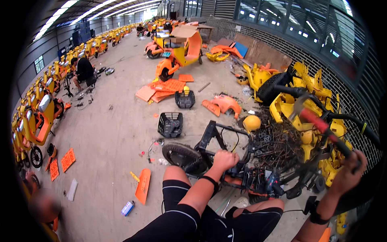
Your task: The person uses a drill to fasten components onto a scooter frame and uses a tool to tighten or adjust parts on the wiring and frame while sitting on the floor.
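Note:
My right hand (350, 171) is raised at the right, wrapped round the black grip of a hammer (316, 121). The hammer's handle is red further up, and its head is blurred. My left hand (225, 160) is closed in a fist over a stripped black scooter frame (209, 135); what the fist holds is hidden. The frame lies between my knees and the scrap heap, its wheel (181, 155) to the left of my fist. A cordless power tool (274, 181) rests on the frame's near right part.
Dark metal parts (272, 139) and yellow plastic panels (282, 109) are heaped at the right. Black baskets (170, 124) and orange panels (167, 85) lie ahead. A blue-and-white can (127, 208) is at lower left. Another person (84, 68) crouches beside rows of yellow scooters (40, 115).

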The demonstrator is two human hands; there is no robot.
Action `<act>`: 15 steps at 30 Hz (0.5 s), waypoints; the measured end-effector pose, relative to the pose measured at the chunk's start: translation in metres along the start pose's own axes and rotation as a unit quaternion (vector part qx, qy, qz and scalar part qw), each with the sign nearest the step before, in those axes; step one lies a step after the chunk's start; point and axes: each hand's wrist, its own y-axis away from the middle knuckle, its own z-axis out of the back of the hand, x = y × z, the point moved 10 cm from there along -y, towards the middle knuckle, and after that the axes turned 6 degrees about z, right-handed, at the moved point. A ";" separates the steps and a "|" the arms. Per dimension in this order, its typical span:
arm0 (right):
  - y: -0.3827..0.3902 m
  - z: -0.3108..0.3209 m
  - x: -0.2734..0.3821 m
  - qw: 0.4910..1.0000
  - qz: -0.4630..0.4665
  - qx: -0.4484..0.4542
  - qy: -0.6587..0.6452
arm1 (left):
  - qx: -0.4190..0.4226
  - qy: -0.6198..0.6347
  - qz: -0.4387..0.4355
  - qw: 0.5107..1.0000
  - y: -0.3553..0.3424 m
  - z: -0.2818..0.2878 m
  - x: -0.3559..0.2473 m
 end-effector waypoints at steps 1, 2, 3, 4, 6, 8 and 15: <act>-0.003 0.023 0.008 1.000 0.000 -0.031 -0.002 | -0.006 0.001 0.000 1.000 0.001 0.002 -0.005; 0.004 0.035 0.011 0.998 -0.045 -0.041 -0.016 | -0.017 -0.002 -0.003 1.000 0.001 0.007 -0.005; 0.015 0.030 0.022 0.997 -0.072 -0.002 0.000 | -0.009 -0.002 -0.005 1.000 0.002 0.007 -0.003; 0.027 0.025 0.033 0.994 -0.097 0.039 0.015 | 0.000 -0.002 -0.007 1.000 0.005 0.008 0.000; 0.084 -0.001 0.016 0.955 -0.242 0.162 -0.064 | 0.016 0.006 -0.007 1.000 0.000 0.005 -0.003; 0.146 -0.055 0.025 0.889 -0.326 0.289 -0.138 | 0.050 0.005 0.001 0.999 0.004 0.001 0.000; 0.416 -0.170 0.062 0.536 -0.630 0.445 -0.343 | 0.106 -0.028 -0.012 0.994 0.008 0.000 -0.001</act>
